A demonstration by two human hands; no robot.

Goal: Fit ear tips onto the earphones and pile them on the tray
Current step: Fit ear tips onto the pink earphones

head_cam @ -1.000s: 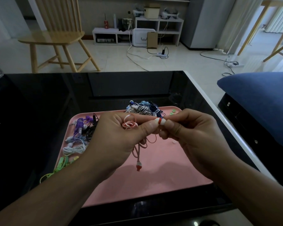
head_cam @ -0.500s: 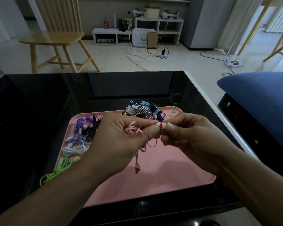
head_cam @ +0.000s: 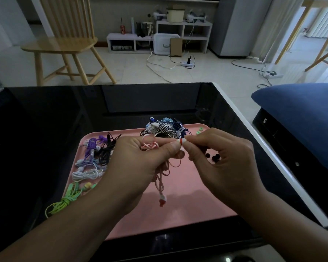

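Observation:
Above the pink tray (head_cam: pixel 187 210) my left hand (head_cam: pixel 138 163) grips a coiled pink earphone cable (head_cam: pixel 149 145) and pinches its red-and-white earbud (head_cam: pixel 181 141) at the fingertips. My right hand (head_cam: pixel 222 163) pinches the other side of that earbud; whatever it holds there is hidden by the fingers. The cable's red plug (head_cam: pixel 162 200) dangles below. Bundled earphones in purple, black and white (head_cam: pixel 95 156) lie on the tray's left, a green set (head_cam: pixel 68 199) hangs over its left edge, and a striped and blue heap (head_cam: pixel 163 128) sits at the back.
Green ear tips (head_cam: pixel 199 130) lie at the tray's back right corner and small dark ear tips (head_cam: pixel 213 157) show under my right hand. The tray rests on a glossy black table (head_cam: pixel 45 129) with a white right edge. A blue cushion (head_cam: pixel 301 118) is to the right.
Both hands stay pinched together at the earbud and have hardly moved. The dangling plug has swung slightly.

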